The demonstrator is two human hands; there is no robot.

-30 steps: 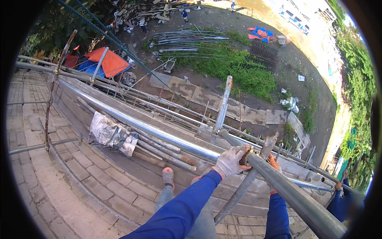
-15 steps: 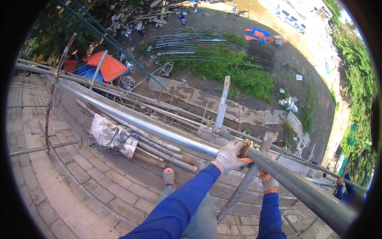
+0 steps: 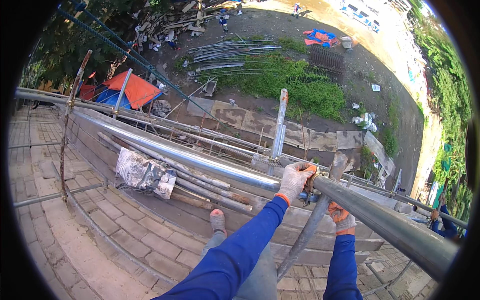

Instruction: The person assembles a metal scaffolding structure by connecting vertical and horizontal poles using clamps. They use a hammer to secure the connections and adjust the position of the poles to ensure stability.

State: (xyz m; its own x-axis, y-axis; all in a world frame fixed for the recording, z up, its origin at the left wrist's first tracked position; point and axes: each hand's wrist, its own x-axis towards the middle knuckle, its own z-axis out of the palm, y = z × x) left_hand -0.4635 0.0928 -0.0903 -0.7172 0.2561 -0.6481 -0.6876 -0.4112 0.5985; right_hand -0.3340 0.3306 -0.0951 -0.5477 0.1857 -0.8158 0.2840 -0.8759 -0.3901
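My left hand (image 3: 295, 179), in a light knit glove with orange fingers, is closed on a rusty scaffold clamp (image 3: 313, 178) at the end of a thick grey pipe (image 3: 385, 227) running toward the lower right. My right hand (image 3: 343, 218), in a matching glove, is curled beneath that pipe beside a slanting grey pole (image 3: 304, 239). The pipe partly covers its fingers, and what they hold cannot be made out. A shiny metal pipe (image 3: 200, 156) runs leftward from near my left hand. Behind the clamp rises a standing pole (image 3: 280, 125).
Loose pipes (image 3: 215, 192) and a crumpled printed sack (image 3: 142, 172) lie on the platform by my foot (image 3: 217, 220). A block wall (image 3: 115, 220) curves along the left. Far below are stacked pipes (image 3: 225, 55) and an orange tarp (image 3: 131, 90). Another person's arm (image 3: 442, 225) shows at right.
My left hand has turned slightly upward around the clamp, its fingers now over the top. My right hand has shifted a little to the right and up. The view has moved slightly.
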